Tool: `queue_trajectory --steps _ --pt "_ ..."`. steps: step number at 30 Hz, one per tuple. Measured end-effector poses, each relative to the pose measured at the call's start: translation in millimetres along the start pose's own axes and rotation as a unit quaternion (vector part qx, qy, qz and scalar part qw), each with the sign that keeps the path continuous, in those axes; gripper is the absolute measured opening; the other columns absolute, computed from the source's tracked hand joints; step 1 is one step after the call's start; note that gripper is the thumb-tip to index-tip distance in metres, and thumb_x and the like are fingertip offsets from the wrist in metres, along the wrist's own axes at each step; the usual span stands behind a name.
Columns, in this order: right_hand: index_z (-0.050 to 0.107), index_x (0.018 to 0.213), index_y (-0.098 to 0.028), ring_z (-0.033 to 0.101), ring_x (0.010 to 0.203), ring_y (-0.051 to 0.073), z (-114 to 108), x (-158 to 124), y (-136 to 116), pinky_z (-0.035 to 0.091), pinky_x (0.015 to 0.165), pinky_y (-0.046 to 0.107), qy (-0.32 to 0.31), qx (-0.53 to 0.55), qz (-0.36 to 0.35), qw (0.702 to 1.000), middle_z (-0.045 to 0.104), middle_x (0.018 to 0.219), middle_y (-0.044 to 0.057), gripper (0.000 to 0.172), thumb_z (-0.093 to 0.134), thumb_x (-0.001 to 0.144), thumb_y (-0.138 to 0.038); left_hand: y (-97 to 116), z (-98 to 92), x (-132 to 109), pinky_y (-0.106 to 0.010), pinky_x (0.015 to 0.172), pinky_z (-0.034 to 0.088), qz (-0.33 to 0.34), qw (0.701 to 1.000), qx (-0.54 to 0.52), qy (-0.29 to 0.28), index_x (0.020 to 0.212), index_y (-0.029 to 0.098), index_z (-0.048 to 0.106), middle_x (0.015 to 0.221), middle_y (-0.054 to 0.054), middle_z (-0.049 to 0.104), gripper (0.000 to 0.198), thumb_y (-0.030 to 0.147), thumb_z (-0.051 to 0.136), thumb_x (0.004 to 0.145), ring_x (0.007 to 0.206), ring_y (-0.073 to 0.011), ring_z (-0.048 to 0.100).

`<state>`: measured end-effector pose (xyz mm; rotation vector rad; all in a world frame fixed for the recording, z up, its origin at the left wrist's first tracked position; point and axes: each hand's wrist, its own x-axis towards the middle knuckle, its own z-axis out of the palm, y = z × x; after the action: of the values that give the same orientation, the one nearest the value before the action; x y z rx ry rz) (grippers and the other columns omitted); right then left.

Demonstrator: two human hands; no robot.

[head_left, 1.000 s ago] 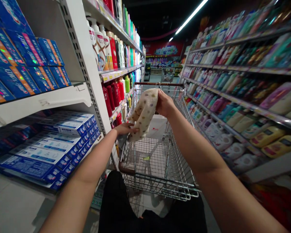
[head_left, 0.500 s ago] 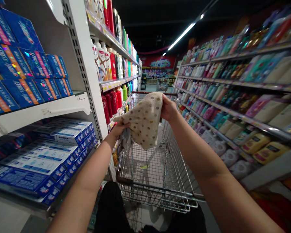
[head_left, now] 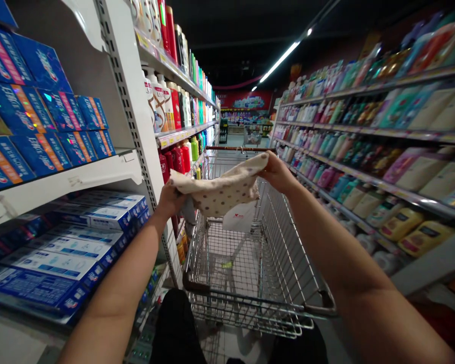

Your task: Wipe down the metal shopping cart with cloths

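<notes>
Supermarket shelving (head_left: 149, 151) flanks a soft, dotted cream cloth (head_left: 223, 194) held stretched above a wire shopping cart (head_left: 246, 301), the left hand (head_left: 170, 199) gripping one end and the right hand (head_left: 278, 173) pinching the other. Just below the left hand hangs a crumpled grey thing (head_left: 188, 210), hard to identify; the cloth partly covers a white card (head_left: 238, 220), and whether the yellow-green patch (head_left: 226, 265) lies within the cart's mesh or beneath cannot be told. Glossy blue boxes (head_left: 38, 154) at left are cut off; plastic bottles (head_left: 399, 223) at right look blurred.
</notes>
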<state>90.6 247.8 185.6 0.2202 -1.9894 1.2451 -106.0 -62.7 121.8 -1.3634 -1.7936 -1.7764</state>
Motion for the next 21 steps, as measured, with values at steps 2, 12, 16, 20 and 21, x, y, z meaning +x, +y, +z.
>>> queue_trajectory --steps 2,12,16,20,21 --pt "0.061 0.073 -0.021 0.058 0.078 0.016 1.7 -10.3 0.6 0.052 0.071 0.028 0.026 -0.01 -0.018 0.999 0.063 0.081 0.0 0.034 0.091 0.061 -0.033 0.2 -1.5 -8.8 -0.032 0.076 0.059 0.098 0.992 0.062 0.044 0.078 0.021 0.072 0.09 -0.004 0.072 0.021 0.035 0.086 0.07 0.085 -0.0209 0.067" --pt "0.049 0.06 -0.02 0.061 0.073 0.016 7.0 -28.9 -2.2 0.05 0.062 0.028 0.042 0.062 0.079 0.994 0.073 0.095 0.004 0.028 0.075 0.06 -0.031 3.7 2.1 -15.5 -0.029 0.075 0.053 0.245 0.951 0.174 0.069 0.088 0.024 0.076 0.091 -0.002 0.064 0.012 0.017 0.067 0.085 0.083 -0.017 0.064" --pt "0.056 0.074 -0.022 0.057 0.065 0.013 -3.6 -25.3 -9.5 0.047 0.056 0.024 -0.001 0.009 0.06 0.998 0.067 0.079 -0.001 0.023 0.075 0.063 -0.026 3.7 -2.3 -6.5 -0.031 0.079 0.055 0.2 0.963 0.173 0.053 0.09 0.023 0.074 0.09 -0.003 0.065 0.01 0.022 0.066 0.084 0.085 -0.0189 0.065" --pt "0.056 0.087 -0.025 0.055 0.06 0.012 -15.3 -24.6 -15.7 0.044 0.053 0.022 -0.039 -0.031 0.059 0.997 0.062 0.075 -0.003 0.025 0.076 0.074 -0.032 3.5 -5.9 1.4 -0.032 0.085 0.055 0.143 0.973 0.178 0.045 0.08 0.022 0.068 0.098 -0.005 0.068 0.005 0.027 0.069 0.08 0.092 -0.0203 0.066" --pt "0.055 0.089 -0.025 0.054 0.059 0.012 -18.1 -24.5 -17.4 0.043 0.052 0.022 -0.05 -0.034 0.059 0.996 0.061 0.074 -0.004 0.026 0.076 0.076 -0.034 3.9 -6.6 3.1 -0.033 0.087 0.055 0.13 0.976 0.17 0.037 0.078 0.022 0.066 0.101 -0.006 0.07 0.007 0.027 0.07 0.079 0.095 -0.0207 0.067"
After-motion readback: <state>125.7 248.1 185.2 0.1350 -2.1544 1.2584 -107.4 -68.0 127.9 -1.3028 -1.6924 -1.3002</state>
